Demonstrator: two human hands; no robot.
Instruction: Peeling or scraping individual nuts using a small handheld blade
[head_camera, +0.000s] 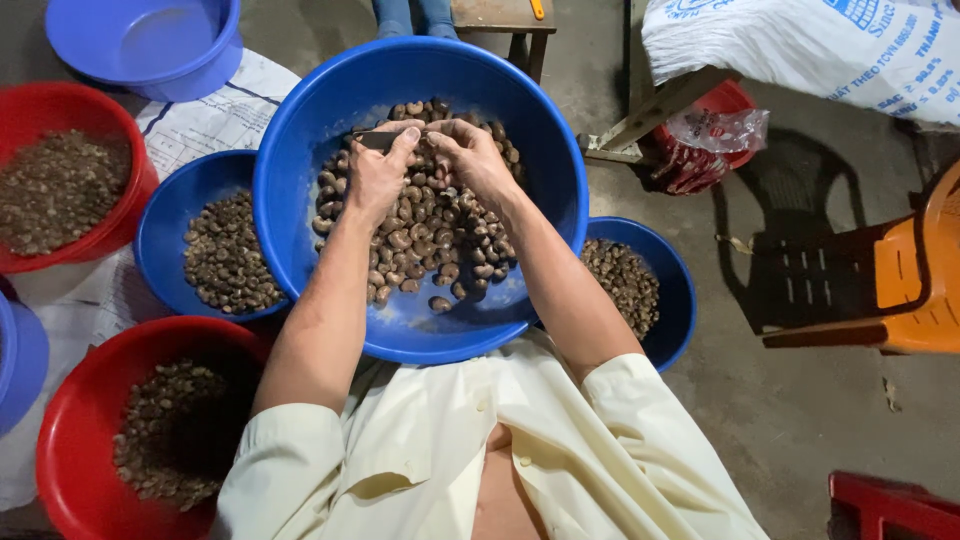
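A large blue basin (300, 150) sits on my lap, half filled with brown cashew nuts (440, 235). Both my hands are over the nuts near the basin's far side. My left hand (375, 175) grips a small dark blade-like tool (375, 139) that points left. My right hand (468, 160) is closed with its fingertips against my left thumb, pinching something small that I cannot make out, probably a nut.
Around the basin stand a blue bowl of nuts (165, 235) at left, another blue bowl (675, 290) at right, two red tubs (60, 105) (75, 420) with small pieces, and an empty blue basin (150, 40). An orange plastic chair (900, 290), a white sack (800, 45) and a wooden stool (500, 15) lie beyond.
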